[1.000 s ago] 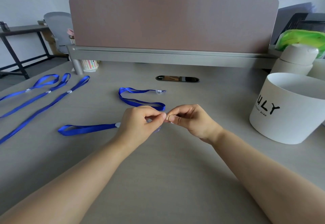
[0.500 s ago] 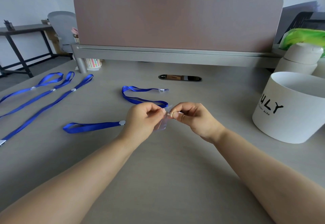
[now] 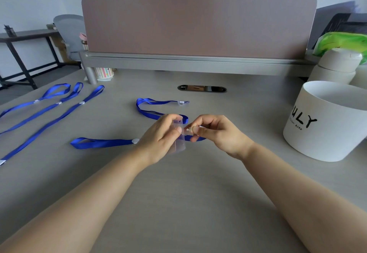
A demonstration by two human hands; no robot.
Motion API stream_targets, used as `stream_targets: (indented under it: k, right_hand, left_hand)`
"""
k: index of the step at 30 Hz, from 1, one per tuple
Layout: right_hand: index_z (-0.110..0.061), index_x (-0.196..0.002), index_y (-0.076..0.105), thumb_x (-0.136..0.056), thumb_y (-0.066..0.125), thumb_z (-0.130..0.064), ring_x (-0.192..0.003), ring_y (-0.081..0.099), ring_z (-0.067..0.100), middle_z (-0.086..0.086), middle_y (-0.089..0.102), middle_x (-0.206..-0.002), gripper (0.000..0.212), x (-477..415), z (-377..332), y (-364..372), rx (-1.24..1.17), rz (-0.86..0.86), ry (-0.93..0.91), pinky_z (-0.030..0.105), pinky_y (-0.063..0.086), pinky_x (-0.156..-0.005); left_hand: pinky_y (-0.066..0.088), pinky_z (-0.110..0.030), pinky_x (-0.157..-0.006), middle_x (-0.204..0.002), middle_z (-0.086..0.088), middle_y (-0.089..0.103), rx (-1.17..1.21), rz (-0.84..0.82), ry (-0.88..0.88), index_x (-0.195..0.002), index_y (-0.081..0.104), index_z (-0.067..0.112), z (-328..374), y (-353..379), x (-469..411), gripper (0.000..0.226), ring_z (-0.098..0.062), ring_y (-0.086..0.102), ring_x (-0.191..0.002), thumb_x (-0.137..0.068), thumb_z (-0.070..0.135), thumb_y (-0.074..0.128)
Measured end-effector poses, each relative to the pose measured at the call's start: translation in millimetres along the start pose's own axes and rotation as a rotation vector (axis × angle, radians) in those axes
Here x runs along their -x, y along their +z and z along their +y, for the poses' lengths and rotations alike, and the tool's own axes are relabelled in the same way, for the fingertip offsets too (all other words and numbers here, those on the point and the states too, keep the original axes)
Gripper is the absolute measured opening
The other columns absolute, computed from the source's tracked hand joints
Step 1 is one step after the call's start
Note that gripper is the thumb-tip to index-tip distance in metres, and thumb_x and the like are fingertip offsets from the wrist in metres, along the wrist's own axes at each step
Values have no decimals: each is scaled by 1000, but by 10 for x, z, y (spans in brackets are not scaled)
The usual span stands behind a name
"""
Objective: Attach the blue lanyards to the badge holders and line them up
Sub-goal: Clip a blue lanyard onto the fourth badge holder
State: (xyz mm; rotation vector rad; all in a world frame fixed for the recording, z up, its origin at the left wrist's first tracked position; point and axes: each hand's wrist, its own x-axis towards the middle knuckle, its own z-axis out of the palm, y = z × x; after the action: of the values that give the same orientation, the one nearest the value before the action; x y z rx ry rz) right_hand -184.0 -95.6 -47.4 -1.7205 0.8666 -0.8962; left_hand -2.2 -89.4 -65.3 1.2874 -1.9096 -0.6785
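Pinching a clear badge holder [image 3: 179, 136] upright at frame centre with our left hand [image 3: 160, 136], long axis vertical; our right hand [image 3: 215, 133] grips the blue lanyard [image 3: 103, 143] clip.

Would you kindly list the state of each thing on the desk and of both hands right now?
Left hand: closed on the clear badge holder, held upright off the desk.
Right hand: fingers pinched on the lanyard clip at the holder's edge.
Lanyard in hand: lying flat, loop to the left.
Spare lanyard: loose, curled, no holder visible.
Three lanyards on the left: laid side by side.
White tub: upright, open-topped.
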Motion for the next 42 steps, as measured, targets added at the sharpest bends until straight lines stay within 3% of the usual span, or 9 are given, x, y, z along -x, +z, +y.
stream_targets:
  k: [4, 7, 10, 13, 15, 19, 28, 34, 42]
  right_hand:
    - [-16, -73, 57, -92, 48, -3, -56, 58, 7, 3, 68, -80, 24, -22, 1, -96, 171, 148, 39, 20, 51, -66]
    - [-14, -78, 54, -96, 43, -8, -54, 56, 11, 1, 69, -75, 21, -38, -35, -162, -35, 266, 79, 24, 49, -66]
    - [-14, -78, 50, -98, 37, -11, -45, 50, 11, 1, 69, -68, 24, -61, -96, -175, -419, 278, 84, 31, 52, -67]
    - [-15, -78, 49, -98, 36, -12, -39, 37, 10, -1, 63, -60, 24, -69, -127, -177, -545, 332, 52, 26, 51, -55]
    - [-16, -76, 47, -98, 36, -12, -38, 30, 9, -2, 57, -54, 25, -75, -134, -207, -542, 414, 25, 21, 40, -46]
    - [-17, -72, 46, -97, 36, -10, -37, 25, 8, -5, 50, -48, 27, -98, -111, -345, -574, 609, -21, 16, 25, -38]
    - [-15, -72, 44, -91, 34, -2, -35, 27, 8, 0, 46, -53, 25, -78, 11, -520, -637, 816, 35, 17, 22, -36]
    - [-15, -73, 46, -93, 37, -7, -37, 27, 9, 3, 47, -59, 24, -87, 44, -463, -539, 716, 68, 18, 21, -37]
    - [-14, -71, 57, -88, 49, 1, -79, 61, 13, -5, 68, -79, 25, -68, 64, -247, -264, 1, 195, 22, 46, -70]
  left_hand:
    - [34, -8, -63, -67, 16, 55, -2, 363, 92, -78, 54, 25, 29, -49, 18, 31, 5, 49, -70, -76, 44, 30]
    - [37, -23, -59, -60, 10, 57, -33, 476, -34, -67, 55, 30, 15, -99, -24, 33, -5, 50, -61, -87, 39, 30]
    - [40, -27, -61, -83, 16, 63, -218, 227, -84, -101, 62, 27, -60, -100, -61, 18, -3, 48, -53, -91, 34, 49]
    - [48, -28, -78, -109, 17, 58, -394, -174, -128, -119, 56, 29, -108, -43, -30, 39, -1, 55, -88, -84, 44, 58]
    - [45, -24, -81, -105, 15, 60, -373, -300, -106, -111, 61, 28, -46, -21, -2, 38, -3, 55, -95, -81, 51, 59]
    - [42, -18, -65, -80, 13, 62, -91, -460, -148, -95, 63, 33, 31, -56, 36, 29, 7, 52, -56, -73, 52, 64]
    - [36, -26, -58, -74, 10, 50, -608, -462, -38, -64, 44, 29, 29, -90, 52, 29, -8, 46, -61, -80, 47, 60]
    - [35, -29, -58, -67, 7, 46, -506, -335, 9, -67, 44, 26, 28, -45, 39, 26, -13, 42, -62, -90, 35, 52]
    - [31, -14, -40, -69, -17, 51, 616, -6, -107, -73, 51, 8, 190, -63, -45, 24, -7, 39, -38, -94, 20, 46]
